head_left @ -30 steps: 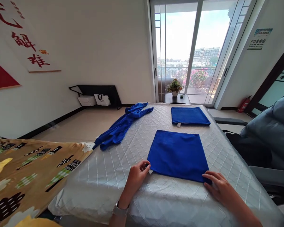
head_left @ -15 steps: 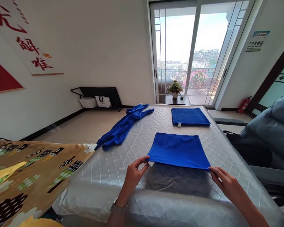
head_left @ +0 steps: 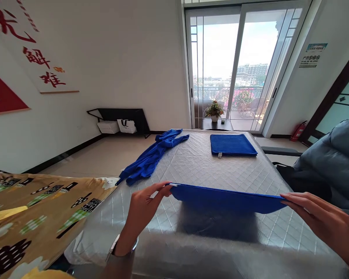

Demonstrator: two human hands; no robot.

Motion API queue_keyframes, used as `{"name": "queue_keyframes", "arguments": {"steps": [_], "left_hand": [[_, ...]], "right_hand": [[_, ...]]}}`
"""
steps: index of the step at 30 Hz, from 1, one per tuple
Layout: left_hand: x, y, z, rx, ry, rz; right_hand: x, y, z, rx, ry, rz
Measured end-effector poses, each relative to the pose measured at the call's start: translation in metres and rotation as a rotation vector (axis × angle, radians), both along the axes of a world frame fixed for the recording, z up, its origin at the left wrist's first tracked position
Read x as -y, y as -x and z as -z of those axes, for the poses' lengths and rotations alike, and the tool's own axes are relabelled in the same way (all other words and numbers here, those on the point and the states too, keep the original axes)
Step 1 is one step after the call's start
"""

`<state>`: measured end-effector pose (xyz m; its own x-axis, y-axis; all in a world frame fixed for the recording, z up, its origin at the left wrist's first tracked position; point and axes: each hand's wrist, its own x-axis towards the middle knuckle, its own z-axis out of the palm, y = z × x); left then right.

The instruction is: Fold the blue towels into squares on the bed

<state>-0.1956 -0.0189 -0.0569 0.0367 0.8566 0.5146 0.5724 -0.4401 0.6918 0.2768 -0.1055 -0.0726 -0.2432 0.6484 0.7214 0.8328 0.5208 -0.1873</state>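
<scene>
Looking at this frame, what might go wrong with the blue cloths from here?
The held blue cloth is pinched only at its ends by the fingertips of the left hand and right hand; if either pinch slipped, that side could drop and its fold might open. The crumpled blue cloth lies along the left edge of the silver quilted cover, so a tug on the cover could perhaps send it over the side.

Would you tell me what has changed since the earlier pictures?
The left hand and right hand have raised the near blue cloth off the silver cover, its near edge toward the camera. The folded cloth and crumpled cloth stayed put.
</scene>
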Motion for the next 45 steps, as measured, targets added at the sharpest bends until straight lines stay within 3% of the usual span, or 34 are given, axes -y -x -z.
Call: {"name": "queue_keyframes", "arguments": {"steps": [5, 10, 13, 16, 20, 22, 24, 27, 30, 33, 36, 45], "left_hand": [[-0.020, 0.002, -0.033, 0.123, 0.156, 0.140], [-0.082, -0.011, -0.052, 0.164, 0.315, 0.260], [-0.122, -0.025, -0.062, 0.231, 0.287, 0.286], [-0.145, -0.036, -0.076, 0.325, 0.193, 0.339], [-0.147, -0.040, -0.082, 0.511, 0.127, 0.333], [-0.138, -0.035, -0.069, 0.577, 0.163, 0.322], [-0.125, -0.027, -0.042, 0.598, 0.232, 0.328], [-0.109, -0.020, 0.018, 0.527, 0.387, 0.262], [-0.102, -0.020, 0.081, 0.331, 0.590, 0.190], [-0.099, -0.022, 0.123, 0.191, 0.722, 0.170], [-0.093, -0.021, 0.138, 0.070, 0.713, 0.134], [-0.068, -0.022, 0.133, -0.351, 0.537, -0.018]], "right_hand": [[-0.010, -0.005, -0.028, -0.040, 0.030, 0.050], [-0.068, -0.010, -0.045, -0.106, 0.228, 0.028], [-0.116, -0.015, -0.059, -0.143, 0.317, 0.091], [-0.152, -0.017, -0.080, -0.211, 0.312, 0.172], [-0.157, -0.011, -0.094, -0.320, 0.219, 0.205], [-0.143, -0.004, -0.083, -0.291, 0.149, 0.146], [-0.125, 0.004, -0.055, -0.228, 0.119, 0.092], [-0.103, 0.015, 0.014, -0.225, 0.229, 0.012], [-0.093, 0.023, 0.089, -0.255, 0.397, -0.019], [-0.089, 0.026, 0.140, -0.253, 0.521, -0.006], [-0.084, 0.026, 0.160, -0.245, 0.591, 0.027], [-0.071, 0.023, 0.160, -0.172, 0.738, 0.101]]}}
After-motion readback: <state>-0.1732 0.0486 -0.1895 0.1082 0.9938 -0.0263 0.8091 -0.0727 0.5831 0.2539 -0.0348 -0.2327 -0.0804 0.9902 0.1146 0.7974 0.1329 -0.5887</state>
